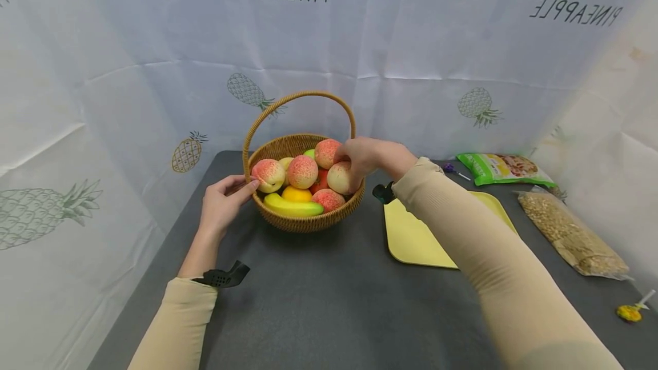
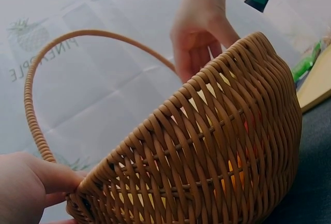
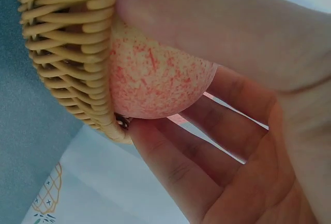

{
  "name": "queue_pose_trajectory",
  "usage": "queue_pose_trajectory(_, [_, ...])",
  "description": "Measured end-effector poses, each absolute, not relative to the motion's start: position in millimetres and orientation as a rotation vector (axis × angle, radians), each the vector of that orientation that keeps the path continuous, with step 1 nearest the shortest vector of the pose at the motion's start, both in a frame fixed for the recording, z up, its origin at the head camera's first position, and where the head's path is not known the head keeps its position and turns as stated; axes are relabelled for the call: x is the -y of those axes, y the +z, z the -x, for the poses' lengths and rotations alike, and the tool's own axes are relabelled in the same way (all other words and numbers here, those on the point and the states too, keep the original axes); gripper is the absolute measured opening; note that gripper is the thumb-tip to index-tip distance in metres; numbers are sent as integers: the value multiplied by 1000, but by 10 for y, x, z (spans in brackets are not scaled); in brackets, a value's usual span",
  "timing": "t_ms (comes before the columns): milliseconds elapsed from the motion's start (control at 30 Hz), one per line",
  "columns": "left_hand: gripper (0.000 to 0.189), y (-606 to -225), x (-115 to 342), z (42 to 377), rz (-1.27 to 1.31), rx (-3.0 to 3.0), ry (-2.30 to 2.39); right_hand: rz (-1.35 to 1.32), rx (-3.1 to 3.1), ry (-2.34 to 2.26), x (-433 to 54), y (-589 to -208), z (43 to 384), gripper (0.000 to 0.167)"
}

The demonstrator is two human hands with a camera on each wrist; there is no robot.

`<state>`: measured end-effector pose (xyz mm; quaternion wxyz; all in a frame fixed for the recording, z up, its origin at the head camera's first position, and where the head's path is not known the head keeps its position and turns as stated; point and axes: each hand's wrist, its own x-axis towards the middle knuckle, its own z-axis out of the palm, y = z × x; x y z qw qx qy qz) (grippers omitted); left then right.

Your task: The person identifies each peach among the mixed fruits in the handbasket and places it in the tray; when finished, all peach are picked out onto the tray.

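Observation:
A wicker basket [image 1: 303, 224] with a tall arched handle holds a heap of fruit. At its left side my left hand [image 1: 220, 203] pinches the rim near the foot of the handle, thumb outside, as the left wrist view also shows. My right hand [image 1: 374, 156] reaches over the right side, with thumb and fingers curved around a pale peach [image 3: 155, 74] speckled red, which sits against the rim. Around that peach lie several other peaches [image 1: 302, 172], a banana [image 1: 293, 206] at the front, an orange [image 1: 296, 194] and partly hidden green fruit.
Right of the basket a yellow tray [image 1: 416, 241] lies partly under my right forearm. Beyond it are a green food packet [image 1: 506, 169], a clear bag of grains [image 1: 570, 233], a purple lollipop [image 1: 450, 169] and a yellow lollipop [image 1: 629, 313]. A white pineapple-print cloth [image 1: 411, 33] hangs behind.

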<state>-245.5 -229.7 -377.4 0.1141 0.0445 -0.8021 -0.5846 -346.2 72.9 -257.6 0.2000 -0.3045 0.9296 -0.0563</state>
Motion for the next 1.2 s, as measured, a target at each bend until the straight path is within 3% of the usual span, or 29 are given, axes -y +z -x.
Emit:
queue_pose_trajectory(467, [53, -3775, 2300, 2454, -156, 2359, -1707, 872, -2572, -364, -861, -2553, 3463, 60])
queue_pose_trajectory(1200, [55, -3774, 2308, 2458, -155, 2368, -1704, 586, -2334, -1258, -1744, -2778, 3394, 60])
